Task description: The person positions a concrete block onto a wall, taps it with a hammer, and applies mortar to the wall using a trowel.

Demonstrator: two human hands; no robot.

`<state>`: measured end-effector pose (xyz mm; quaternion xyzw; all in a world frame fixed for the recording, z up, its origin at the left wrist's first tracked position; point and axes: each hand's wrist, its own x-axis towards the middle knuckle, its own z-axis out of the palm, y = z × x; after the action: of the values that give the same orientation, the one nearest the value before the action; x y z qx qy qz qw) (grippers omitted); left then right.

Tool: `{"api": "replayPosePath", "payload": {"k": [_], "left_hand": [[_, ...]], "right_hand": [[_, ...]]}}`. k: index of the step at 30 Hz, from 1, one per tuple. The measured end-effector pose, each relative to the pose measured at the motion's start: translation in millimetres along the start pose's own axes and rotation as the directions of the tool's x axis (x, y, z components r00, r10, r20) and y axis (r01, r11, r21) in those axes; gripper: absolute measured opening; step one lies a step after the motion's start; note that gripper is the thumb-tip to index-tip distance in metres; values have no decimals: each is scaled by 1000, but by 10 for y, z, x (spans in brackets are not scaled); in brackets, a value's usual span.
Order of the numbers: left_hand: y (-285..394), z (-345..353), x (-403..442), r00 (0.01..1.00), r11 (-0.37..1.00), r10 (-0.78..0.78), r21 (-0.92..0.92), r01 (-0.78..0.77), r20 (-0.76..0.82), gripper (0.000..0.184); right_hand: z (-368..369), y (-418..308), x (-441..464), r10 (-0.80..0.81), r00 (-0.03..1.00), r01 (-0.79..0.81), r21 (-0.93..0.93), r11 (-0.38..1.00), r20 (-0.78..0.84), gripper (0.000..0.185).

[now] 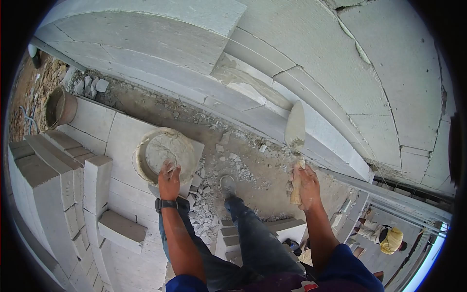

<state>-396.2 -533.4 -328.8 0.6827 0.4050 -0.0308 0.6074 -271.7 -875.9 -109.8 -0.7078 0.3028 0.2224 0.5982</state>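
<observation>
My left hand [169, 181] is closed over the near rim of a round bucket [138, 158], its mortar-smeared fingertips on the inner side. Grey mortar [171, 146] fills much of the bucket, which stands on pale blocks. In my right hand [307, 184] is a trowel [295, 127], gripped by its wooden handle, with its broad blade pointing toward the block wall. Beyond the blade, a strip of wet mortar [255, 83] lies along the wall's lower course, beside a larger block [146, 31].
A string line [272, 58] runs along the wall. Stacked blocks [48, 170] stand at the left, near a second bucket [60, 108]. Broken block rubble [204, 214] litters the floor by my feet. Another person in a yellow top [391, 240] is at lower right.
</observation>
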Motion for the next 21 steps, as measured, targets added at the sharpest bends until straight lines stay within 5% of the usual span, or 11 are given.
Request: {"api": "replayPosePath", "payload": {"k": [2,5,11,18,21], "left_hand": [[70,3,42,1000,999,8,41,-8,2,60],[145,8,82,1000,997,21,76,-22,11,60],[245,-92,122,1000,996,15,86,-16,12,57],[169,-189,196,1000,999,21,44,-22,5,60],[154,-194,197,999,998,48,43,-48,-7,60]], "right_hand": [[199,83,-8,122,992,-129,216,968,43,28],[700,23,66,74,991,-107,319,942,115,37],[1422,-274,239,29,959,-118,301,946,283,37],[1648,-624,276,26,927,-1,-66,998,373,31],[1538,-576,398,-90,913,234,-331,914,399,37]]}}
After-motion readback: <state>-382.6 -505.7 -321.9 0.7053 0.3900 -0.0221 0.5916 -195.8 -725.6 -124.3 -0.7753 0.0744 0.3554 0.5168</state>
